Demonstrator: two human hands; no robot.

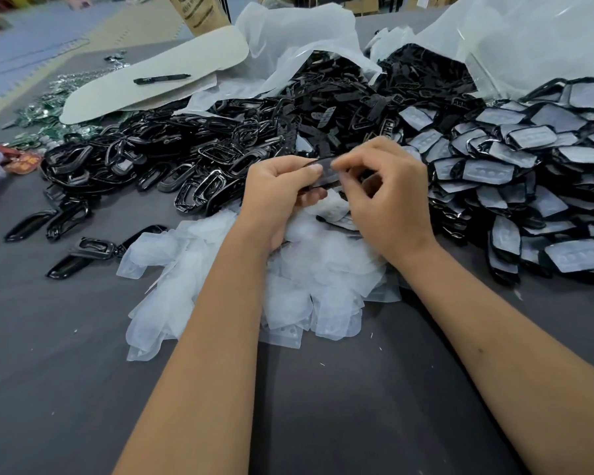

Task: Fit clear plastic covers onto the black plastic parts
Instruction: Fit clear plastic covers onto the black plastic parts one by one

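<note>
Both hands were mid-fitting: the left hand (277, 190) gripped one black part (324, 173) above the heap of clear covers (299, 279), the right hand (384, 197) pinched its upper edge — next, probably, pressing the cover fully down.

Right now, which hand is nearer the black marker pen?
Left. The left hand sits nearer the marker pen, which lies far up-left; the right hand is farther right.

I see glossy black plastic frames (199, 156), smooth. Clear covers (316, 269) milky, thin, soft-looking plastic. Table (66, 371) matt grey cloth. Bags (288, 32) translucent film. Card sheet (172, 56) matt.
</note>
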